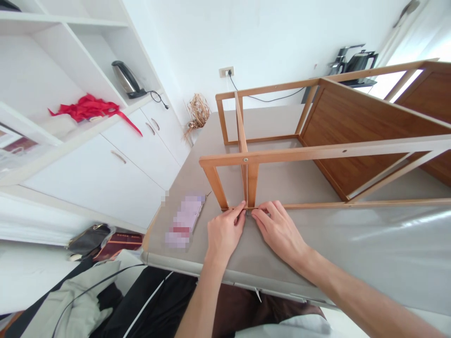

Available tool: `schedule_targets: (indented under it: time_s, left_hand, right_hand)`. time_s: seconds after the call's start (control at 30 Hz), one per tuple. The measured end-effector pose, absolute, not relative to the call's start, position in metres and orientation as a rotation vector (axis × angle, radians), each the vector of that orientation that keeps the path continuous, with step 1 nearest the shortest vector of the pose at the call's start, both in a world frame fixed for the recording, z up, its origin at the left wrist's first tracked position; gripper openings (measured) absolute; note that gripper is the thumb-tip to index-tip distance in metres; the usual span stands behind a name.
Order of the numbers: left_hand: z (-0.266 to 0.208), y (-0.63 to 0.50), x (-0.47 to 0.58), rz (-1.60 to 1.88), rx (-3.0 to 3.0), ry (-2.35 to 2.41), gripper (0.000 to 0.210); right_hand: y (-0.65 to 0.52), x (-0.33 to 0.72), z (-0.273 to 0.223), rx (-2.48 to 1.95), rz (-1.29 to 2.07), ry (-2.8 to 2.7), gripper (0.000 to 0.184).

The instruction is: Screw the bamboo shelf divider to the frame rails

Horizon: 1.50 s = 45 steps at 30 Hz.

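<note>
A wooden rack (303, 154) lies on its side on the grey table, its slatted frame and brown panels stretching to the right. My left hand (225, 234) is at the rack's near bottom rail, thumb and index finger pinched together against it. Just right of it, my right hand (278, 230) has its fingers curled and thumb tip close to the same spot. Between the fingertips shows a small dark metal piece (247, 212), too small to name; whatever each pinch holds is mostly hidden. A screw head (245, 160) sits in the upper near rail.
A phone-like flat lilac item (185, 220), blurred out, lies left on the grey table (352, 249), with a thin pointed tool (208, 194) beside it. White shelves (45, 61) hold a kettle (127, 79) and red ribbon (88, 108). Dried stems (198, 111) stand beyond the table's far corner.
</note>
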<state>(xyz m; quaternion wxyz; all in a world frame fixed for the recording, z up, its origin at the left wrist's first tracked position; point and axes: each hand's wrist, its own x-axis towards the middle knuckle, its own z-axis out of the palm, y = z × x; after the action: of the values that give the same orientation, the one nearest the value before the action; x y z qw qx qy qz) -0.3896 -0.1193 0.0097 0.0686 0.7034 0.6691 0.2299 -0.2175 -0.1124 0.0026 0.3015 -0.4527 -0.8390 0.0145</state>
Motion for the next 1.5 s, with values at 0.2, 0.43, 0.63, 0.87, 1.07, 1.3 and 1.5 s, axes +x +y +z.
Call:
schedule_targets:
  time_s: [0.2, 0.43, 0.63, 0.87, 1.07, 1.3, 1.5]
  left_hand:
    - [0.0094, -0.1188, -0.3901, 0.713, 2.104, 1.998, 0.032]
    - [0.011, -0.1205, -0.3916, 0.686, 2.121, 2.0, 0.032]
    - [0.0093, -0.119, -0.3906, 0.612, 2.116, 2.052, 0.031]
    - [0.0153, -0.1166, -0.3887, 0.464, 2.193, 2.074, 0.022]
    - [0.014, -0.1164, -0.3878, 0.428, 2.232, 2.064, 0.022]
    - [0.0077, -0.1168, -0.3906, 0.538, 2.182, 2.042, 0.023]
    - [0.0084, -0.117, -0.388, 0.557, 2.153, 2.045, 0.022]
  right_hand:
    - [-0.1142, -0.2172, 0.0027, -1.217, 0.024, -2.236, 0.02]
    - [-0.1108, -0.2163, 0.0027, -1.19, 0.067, -2.186, 0.019]
    - [-0.1108, -0.2164, 0.0001, -1.174, 0.071, -2.191, 0.019]
    - [-0.1087, -0.2149, -0.0035, -1.155, 0.105, -2.188, 0.017]
    - [-0.1094, -0.2157, -0.0046, -1.151, 0.124, -2.19, 0.017]
    - [-0.1093, -0.2153, -0.0034, -1.197, 0.175, -2.185, 0.017]
    - [-0.1092, -0.2159, -0.0033, -1.193, 0.145, -2.18, 0.016]
